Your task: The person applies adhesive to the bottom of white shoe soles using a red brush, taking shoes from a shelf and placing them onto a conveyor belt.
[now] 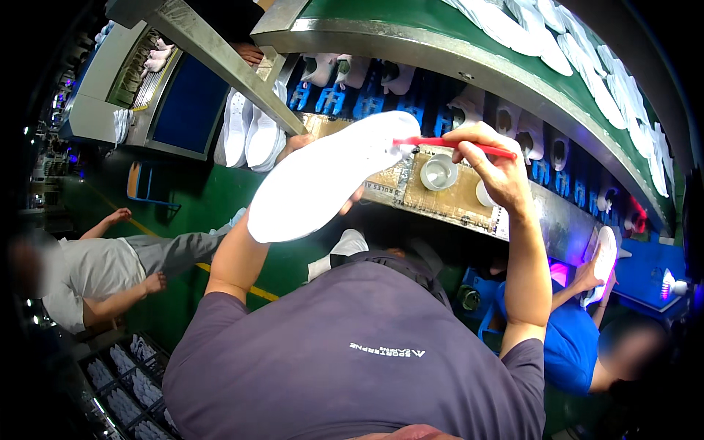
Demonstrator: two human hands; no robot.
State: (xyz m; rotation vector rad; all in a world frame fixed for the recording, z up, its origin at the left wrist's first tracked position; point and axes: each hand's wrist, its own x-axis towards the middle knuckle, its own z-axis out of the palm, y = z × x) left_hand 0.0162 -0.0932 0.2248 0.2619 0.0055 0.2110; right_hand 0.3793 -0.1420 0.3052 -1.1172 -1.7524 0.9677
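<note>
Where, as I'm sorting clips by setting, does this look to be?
Likely a shoe factory: white soles lie on a green surface, shoes stand along blue holders, and another sole is being held.

Extends left arm (pixel 238 257) and right arm (pixel 529 257) forward, curls left grip (pixel 295 144), mostly hidden, and pinches with right grip (pixel 496 165).

One held white sole (pixel 330 180), one red brush (pixel 431 141), two round containers (pixel 440 186), at least three other people (pixel 99 279)

A yellow line (pixel 262 294) crosses the green floor (pixel 198 198). A blue-framed stool (pixel 133 180) stands near a grey cabinet (pixel 88 95). At right, a lamp (pixel 669 284) glows purple by a blue table (pixel 642 270).
</note>
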